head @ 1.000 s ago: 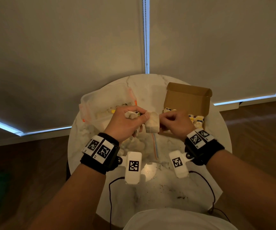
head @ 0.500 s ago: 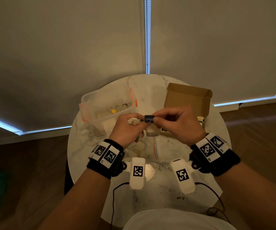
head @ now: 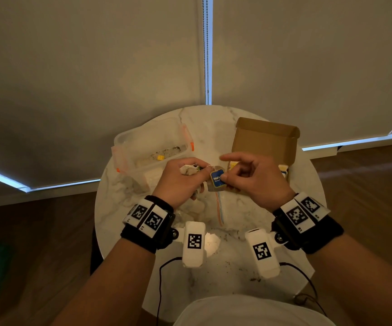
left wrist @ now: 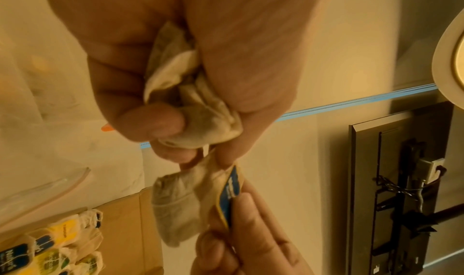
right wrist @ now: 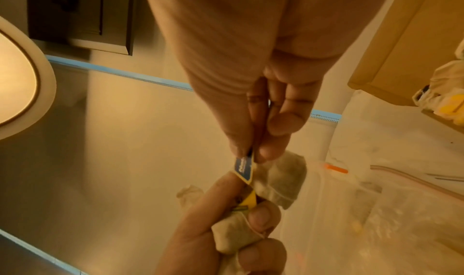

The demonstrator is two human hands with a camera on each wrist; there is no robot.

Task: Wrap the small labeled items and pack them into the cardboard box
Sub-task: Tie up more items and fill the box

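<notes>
**Wrist rigs and a light top**

The person wears a black band on each wrist point(head: 146, 225), point(head: 307, 228), each topped by white blocks printed with black square code markers. A white camera housing point(head: 194, 244), point(head: 262, 252) bearing its own marker juts from each band on a small bracket with a screw. Thin black cables point(head: 160, 285) trail back toward a light-coloured top point(head: 249, 312).

a home: roller blinds point(head: 91, 67), marble table point(head: 225, 267).
</notes>
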